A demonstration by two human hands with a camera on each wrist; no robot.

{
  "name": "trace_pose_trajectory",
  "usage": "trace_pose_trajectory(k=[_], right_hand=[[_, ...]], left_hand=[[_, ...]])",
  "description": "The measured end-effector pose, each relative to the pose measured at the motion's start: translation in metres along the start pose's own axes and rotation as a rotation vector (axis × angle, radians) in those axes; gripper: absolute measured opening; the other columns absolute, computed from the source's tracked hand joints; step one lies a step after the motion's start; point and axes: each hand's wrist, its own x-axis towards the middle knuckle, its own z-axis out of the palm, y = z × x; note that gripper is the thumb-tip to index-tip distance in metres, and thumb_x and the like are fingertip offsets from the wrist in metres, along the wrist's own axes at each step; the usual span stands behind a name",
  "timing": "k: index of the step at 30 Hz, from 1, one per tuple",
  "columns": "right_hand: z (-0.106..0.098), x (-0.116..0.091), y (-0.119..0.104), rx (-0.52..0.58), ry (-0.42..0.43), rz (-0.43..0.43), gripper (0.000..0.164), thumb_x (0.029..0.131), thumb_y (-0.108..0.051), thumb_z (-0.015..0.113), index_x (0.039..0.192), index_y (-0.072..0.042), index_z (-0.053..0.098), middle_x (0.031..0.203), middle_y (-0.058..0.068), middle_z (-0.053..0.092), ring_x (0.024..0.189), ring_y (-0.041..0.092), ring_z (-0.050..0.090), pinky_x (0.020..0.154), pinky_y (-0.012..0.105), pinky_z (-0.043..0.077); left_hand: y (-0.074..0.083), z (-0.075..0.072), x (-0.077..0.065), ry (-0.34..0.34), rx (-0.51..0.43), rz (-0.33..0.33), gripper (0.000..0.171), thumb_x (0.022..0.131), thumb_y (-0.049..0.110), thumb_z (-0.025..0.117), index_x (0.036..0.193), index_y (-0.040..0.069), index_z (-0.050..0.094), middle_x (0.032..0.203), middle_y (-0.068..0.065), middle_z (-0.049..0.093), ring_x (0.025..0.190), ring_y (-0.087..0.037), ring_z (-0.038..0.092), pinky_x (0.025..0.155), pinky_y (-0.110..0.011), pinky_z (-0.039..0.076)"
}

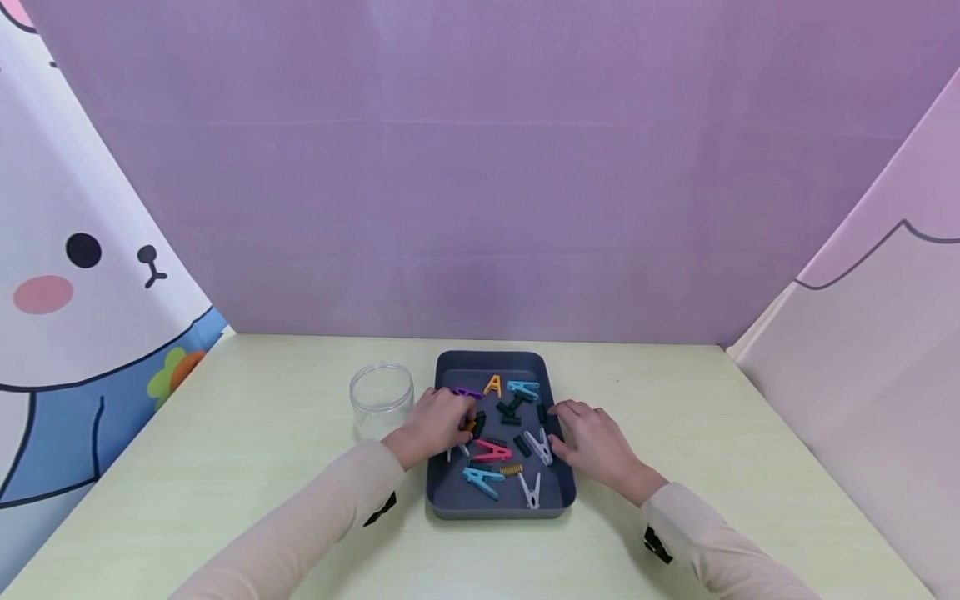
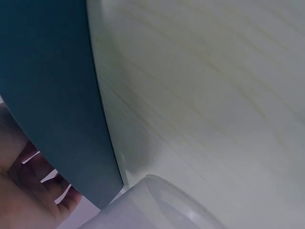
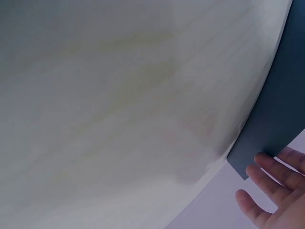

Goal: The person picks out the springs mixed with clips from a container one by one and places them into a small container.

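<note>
A dark grey tray holds plastic clips and small coil springs. My left hand reaches over its left rim, fingers bent down inside. An orange piece shows between the left thumb and fingertips; I cannot tell whether they pinch it. Close by lie a red clip, a purple clip and dark springs. My right hand is at the tray's right rim, its fingers spread and relaxed. In the right wrist view the fingertips overlap the tray wall.
A clear round jar stands left of the tray, beside the left forearm. Also in the tray are blue clips, pale clips, an orange clip and a gold spring. Behind the pale tabletop rises a purple backdrop.
</note>
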Motion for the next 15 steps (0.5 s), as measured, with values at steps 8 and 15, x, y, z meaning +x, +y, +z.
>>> trace_pose_trajectory(k=[8,15], right_hand=[[-0.0005,0.0004,-0.0005,-0.002,0.000,0.003,0.034,0.076,-0.026,0.069,0.104,-0.008,0.062,0.105,0.006,0.064,0.092,0.023,0.062,0.077,0.042,0.049],[-0.0004,0.0006,-0.0004,-0.002,0.000,-0.003,0.034,0.076,-0.025,0.069,0.104,-0.008,0.062,0.105,0.006,0.064,0.093,0.023,0.062,0.077,0.042,0.049]], left_hand=[[0.0020,0.0011,0.0013,0.035,-0.023,-0.030,0.020,0.073,0.025,0.076,0.086,0.015,0.066,0.068,0.007,0.060,0.067,-0.010,0.053,0.074,-0.036,0.040],[0.0032,0.0017,0.0022,0.037,-0.035,-0.058,0.020,0.072,0.025,0.076,0.087,0.015,0.067,0.072,0.006,0.063,0.069,-0.011,0.054,0.074,-0.035,0.040]])
